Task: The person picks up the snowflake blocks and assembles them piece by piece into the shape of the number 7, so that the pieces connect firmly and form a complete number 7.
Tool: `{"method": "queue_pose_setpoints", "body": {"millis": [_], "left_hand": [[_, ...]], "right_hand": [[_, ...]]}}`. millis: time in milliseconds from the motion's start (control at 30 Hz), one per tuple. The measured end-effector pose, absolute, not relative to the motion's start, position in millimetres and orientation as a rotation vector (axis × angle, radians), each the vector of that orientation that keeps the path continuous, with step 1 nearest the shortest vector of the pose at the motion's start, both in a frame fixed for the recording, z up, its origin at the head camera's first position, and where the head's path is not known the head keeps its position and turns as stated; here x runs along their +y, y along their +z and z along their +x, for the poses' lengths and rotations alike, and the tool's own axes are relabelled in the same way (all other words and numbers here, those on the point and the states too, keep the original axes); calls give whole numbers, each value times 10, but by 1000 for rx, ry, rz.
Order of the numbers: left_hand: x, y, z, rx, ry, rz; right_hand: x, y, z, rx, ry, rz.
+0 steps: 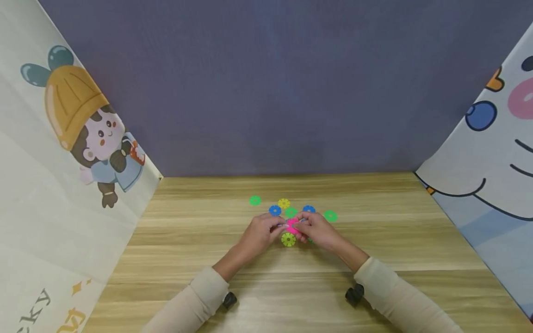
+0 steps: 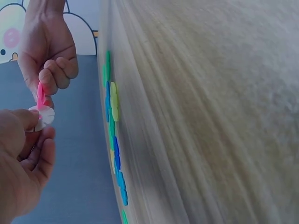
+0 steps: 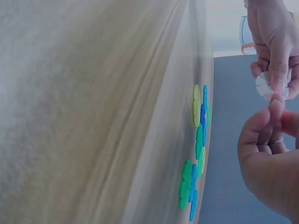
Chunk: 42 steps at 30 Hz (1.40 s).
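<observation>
Just above the table, my left hand (image 1: 259, 236) pinches a white notched disc (image 2: 47, 115) between thumb and fingers. Facing it, my right hand (image 1: 319, 230) pinches a pink notched disc (image 1: 293, 225). In the left wrist view the pink disc stands edge-on against the white one, crossing it at an angle. Whether their slots are engaged is hidden by the fingertips. A yellow disc (image 1: 288, 239) lies on the table just below the hands, and a green disc (image 1: 291, 212) lies just beyond them.
On the wooden table (image 1: 200, 222) more flat discs lie beyond the hands: blue (image 1: 275, 210), yellow (image 1: 284, 203), another blue (image 1: 309, 209), and green ones at left (image 1: 255, 200) and right (image 1: 331, 216). A dark grey panel (image 1: 283, 92) stands behind, with printed side panels.
</observation>
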<state>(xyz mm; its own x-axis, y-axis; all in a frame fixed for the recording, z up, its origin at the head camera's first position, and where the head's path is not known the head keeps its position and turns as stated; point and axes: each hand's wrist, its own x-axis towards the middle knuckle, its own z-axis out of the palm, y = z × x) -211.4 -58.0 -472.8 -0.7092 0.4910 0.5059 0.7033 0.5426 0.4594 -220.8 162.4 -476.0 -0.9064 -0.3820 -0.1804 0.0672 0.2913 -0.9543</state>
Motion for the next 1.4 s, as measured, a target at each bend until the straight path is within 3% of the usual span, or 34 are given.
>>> {"method": "queue_pose_setpoints", "body": {"millis": [1400], "left_hand": [[-542,-4776,-2149,-2363,-805,-1104]], "right_hand": [[1625,-4862,-2171,2014,-1782,-280]]}}
